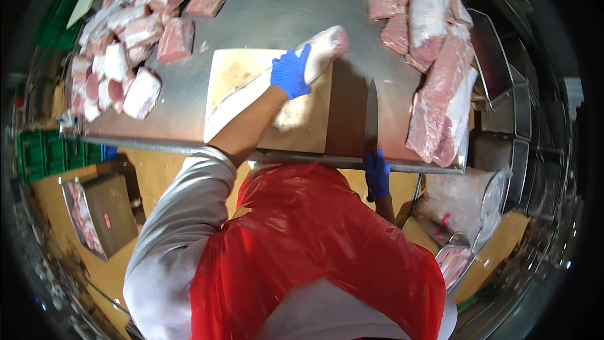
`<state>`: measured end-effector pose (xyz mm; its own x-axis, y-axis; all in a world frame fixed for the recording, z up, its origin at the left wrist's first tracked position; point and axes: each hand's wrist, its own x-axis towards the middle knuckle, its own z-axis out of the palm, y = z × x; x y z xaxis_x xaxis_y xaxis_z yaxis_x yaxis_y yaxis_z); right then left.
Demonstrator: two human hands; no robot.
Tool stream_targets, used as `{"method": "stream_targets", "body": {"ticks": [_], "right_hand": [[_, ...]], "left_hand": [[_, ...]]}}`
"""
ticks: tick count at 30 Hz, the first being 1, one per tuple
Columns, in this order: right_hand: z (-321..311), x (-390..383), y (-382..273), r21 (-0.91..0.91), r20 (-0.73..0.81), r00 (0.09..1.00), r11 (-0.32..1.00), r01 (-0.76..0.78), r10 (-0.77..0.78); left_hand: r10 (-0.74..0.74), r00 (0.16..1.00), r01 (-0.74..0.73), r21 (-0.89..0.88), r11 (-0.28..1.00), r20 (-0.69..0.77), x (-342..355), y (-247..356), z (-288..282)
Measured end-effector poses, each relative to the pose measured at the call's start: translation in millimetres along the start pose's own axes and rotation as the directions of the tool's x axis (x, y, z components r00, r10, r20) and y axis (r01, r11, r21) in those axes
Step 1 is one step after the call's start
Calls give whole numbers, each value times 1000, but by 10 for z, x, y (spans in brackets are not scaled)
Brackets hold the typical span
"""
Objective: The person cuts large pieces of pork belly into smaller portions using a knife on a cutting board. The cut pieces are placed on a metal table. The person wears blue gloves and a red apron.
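A long, pale pork loin point(326, 50) lies slantwise over a worn white cutting board point(308, 126), its pink far end reaching past the board's top right corner. My left hand point(290, 73), in a blue glove, grips the loin from above with thumb and fingers around it. At the table's front edge, right of the board, my blue-gloved right hand point(378, 173) is closed round the handle of a long knife point(372, 116). The blade points away from me and is apart from the meat.
Cut pork pieces point(141, 31) are heaped at the left of the metal table point(270, 0). Whole loins point(440, 94) are piled at the right. Metal bins point(519, 107) stand beyond the right edge. A green crate point(41, 154) and a box of meat point(104, 214) sit lower left.
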<state>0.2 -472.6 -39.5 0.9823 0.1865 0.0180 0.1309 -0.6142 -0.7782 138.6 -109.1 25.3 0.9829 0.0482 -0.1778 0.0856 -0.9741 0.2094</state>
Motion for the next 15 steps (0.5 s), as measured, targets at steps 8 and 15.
{"method": "stream_targets", "body": {"ticks": [8, 15], "right_hand": [[512, 808, -742, -87, 300, 903, 934, 345, -306], [1566, 961, -1442, 24, 373, 814, 882, 471, -445]], "left_hand": [[-325, 930, 313, -94, 945, -169, -1201, -489, 237], [-522, 853, 509, -202, 836, -13, -2140, -1123, 209]]}}
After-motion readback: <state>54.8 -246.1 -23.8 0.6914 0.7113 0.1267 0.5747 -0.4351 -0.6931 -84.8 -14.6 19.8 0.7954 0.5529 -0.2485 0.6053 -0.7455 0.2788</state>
